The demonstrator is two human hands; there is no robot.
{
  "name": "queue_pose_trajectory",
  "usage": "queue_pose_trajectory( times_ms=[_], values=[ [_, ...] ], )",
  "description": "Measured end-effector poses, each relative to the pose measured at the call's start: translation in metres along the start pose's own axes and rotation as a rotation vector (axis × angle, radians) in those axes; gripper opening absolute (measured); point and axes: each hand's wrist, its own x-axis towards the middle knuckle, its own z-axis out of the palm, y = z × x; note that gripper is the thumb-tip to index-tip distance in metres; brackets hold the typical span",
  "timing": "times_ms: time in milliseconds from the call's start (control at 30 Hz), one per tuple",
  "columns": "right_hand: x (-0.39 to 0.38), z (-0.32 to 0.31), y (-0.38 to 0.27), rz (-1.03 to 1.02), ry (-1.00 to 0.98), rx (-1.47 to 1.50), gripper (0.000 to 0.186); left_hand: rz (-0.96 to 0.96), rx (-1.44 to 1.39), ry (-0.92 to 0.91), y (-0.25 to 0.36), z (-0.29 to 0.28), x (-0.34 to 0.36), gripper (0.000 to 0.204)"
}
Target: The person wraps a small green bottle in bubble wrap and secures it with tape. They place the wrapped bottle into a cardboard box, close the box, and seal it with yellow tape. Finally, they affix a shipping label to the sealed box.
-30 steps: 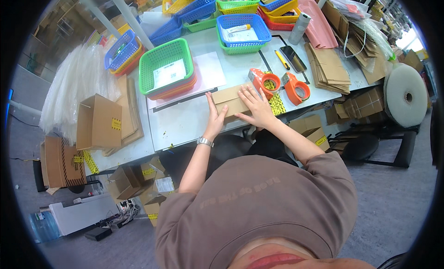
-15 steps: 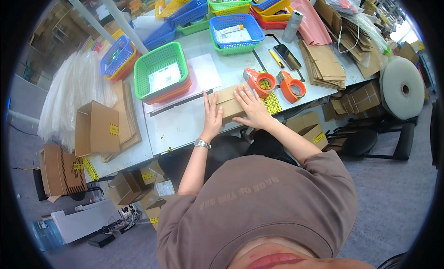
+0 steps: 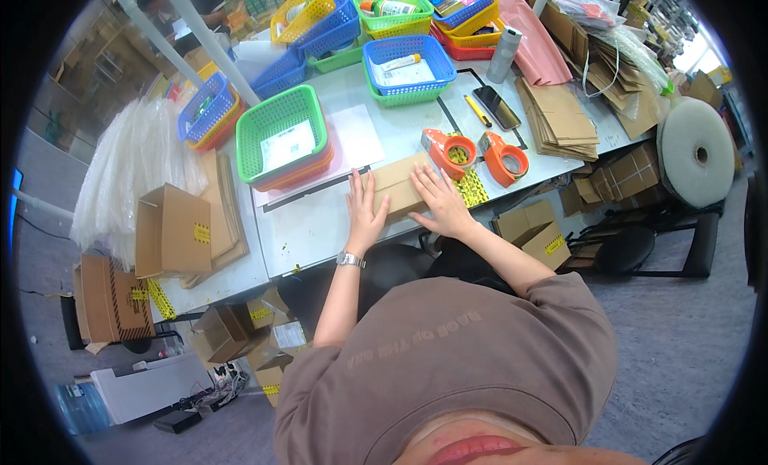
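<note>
A closed, narrow cardboard box (image 3: 394,181) lies near the front of the white table (image 3: 308,233). My left hand (image 3: 364,213) rests against the box's left end, fingers stretched upward and thumb at its near side. My right hand (image 3: 442,203) lies open across the right part of the box, fingers spread and flat. Just beyond it are two orange tape dispensers (image 3: 438,147) (image 3: 504,159) and yellow printed tape (image 3: 474,189).
Plastic baskets (image 3: 280,101) crowd the back. A cardboard carton (image 3: 172,229) and bubble wrap (image 3: 128,173) sit left. Flat cardboard (image 3: 552,121), a phone (image 3: 496,107), a yellow cutter (image 3: 478,111) and a grey cylinder (image 3: 504,55) are right. A co-worker (image 3: 160,9) is at upper left.
The view has shifted slightly, bringing more of the co-worker into sight. Both hands remain on the box, with my left fingers a little more spread than a second ago.
</note>
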Motion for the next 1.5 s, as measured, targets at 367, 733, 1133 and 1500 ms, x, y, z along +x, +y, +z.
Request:
queue_pose_trajectory(
  times_ms=[367, 733, 1133, 1500],
  values=[
    [-0.002, 0.0, -0.001, 0.025, -0.029, 0.077, 0.085, 0.216, 0.365, -0.037, 0.043, 0.002, -0.004, 0.07],
    [-0.002, 0.008, -0.002, 0.027, 0.026, 0.13, 0.081, 0.216, 0.483, -0.057, 0.048, 0.001, 0.0, 0.086],
    [-0.004, 0.005, -0.008, 0.118, -0.052, 0.089, 0.078, 0.197, 0.439, -0.097, 0.048, -0.001, -0.002, 0.088],
    [-0.006, -0.039, 0.115, 0.531, 0.074, 0.1, 0.057, 0.272, 0.466, -0.124, 0.046, -0.008, -0.011, 0.074]
  ],
)
